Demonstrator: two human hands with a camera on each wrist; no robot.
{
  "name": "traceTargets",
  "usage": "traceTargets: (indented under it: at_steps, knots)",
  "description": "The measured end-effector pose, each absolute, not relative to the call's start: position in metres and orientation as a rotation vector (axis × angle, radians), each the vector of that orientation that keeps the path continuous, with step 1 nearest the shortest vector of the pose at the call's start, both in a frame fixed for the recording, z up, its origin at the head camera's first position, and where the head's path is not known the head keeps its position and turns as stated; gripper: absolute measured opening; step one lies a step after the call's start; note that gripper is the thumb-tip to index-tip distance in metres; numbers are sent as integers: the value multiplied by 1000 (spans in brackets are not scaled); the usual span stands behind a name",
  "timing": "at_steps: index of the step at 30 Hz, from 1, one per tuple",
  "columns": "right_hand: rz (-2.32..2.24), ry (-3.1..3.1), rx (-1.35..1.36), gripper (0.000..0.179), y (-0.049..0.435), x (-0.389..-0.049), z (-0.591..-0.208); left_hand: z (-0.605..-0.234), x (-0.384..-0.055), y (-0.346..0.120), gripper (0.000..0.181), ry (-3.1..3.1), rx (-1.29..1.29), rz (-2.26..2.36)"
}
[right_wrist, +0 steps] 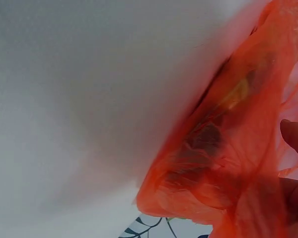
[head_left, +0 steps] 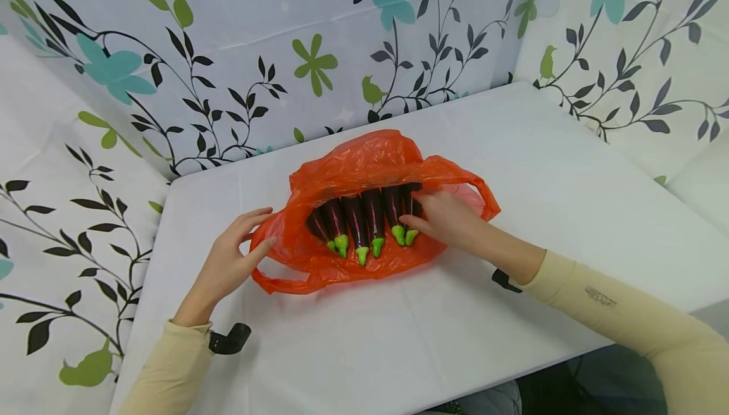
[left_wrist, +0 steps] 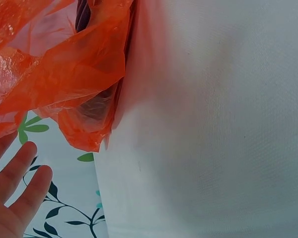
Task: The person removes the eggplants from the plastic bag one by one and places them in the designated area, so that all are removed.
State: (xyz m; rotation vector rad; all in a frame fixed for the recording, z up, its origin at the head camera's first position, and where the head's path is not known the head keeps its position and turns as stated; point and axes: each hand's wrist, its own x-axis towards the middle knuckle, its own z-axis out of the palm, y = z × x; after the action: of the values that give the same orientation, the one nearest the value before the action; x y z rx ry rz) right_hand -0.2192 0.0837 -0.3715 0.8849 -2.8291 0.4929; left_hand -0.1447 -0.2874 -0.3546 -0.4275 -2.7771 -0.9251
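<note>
An orange plastic bag (head_left: pixel 364 155) lies on the table with its mouth toward me. Inside it, several dark purple eggplants (head_left: pixel 354 219) lie side by side, green stem ends pointing to me. My left hand (head_left: pixel 230 257) touches the bag's left side near a handle loop, thumb and fingers spread apart; the left wrist view shows straight fingers (left_wrist: pixel 25 191) beside the orange plastic. Reaching into the mouth from the right, my right hand (head_left: pixel 447 216) holds the rightmost eggplant (head_left: pixel 412 235), thumb across it and other fingertips partly hidden.
The bag rests on a white-covered table (head_left: pixel 353 339). Behind and beside it hang white curtains (head_left: pixel 250 35) printed with leaves, birds and flowers. The bag's right handle loop (head_left: pixel 486 197) lies around my right hand.
</note>
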Motion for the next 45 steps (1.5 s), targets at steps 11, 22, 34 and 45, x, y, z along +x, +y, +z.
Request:
traceTargets:
  at_steps: [11, 22, 34, 45]
  knots:
    - [589, -2810, 864, 46, 90, -229, -381, -354, -144, -285, 44, -2787, -425, -959]
    - [635, -2766, 877, 65, 91, -236, -391, -356, -146, -284, 46, -2794, -445, -966]
    - [716, -2764, 888, 69, 90, -243, -395, -353, -148, -280, 48, -2827, -439, -975]
    - [650, -2775, 871, 69, 87, -245, -399, -352, -149, -280, 49, -2828, -460, -997]
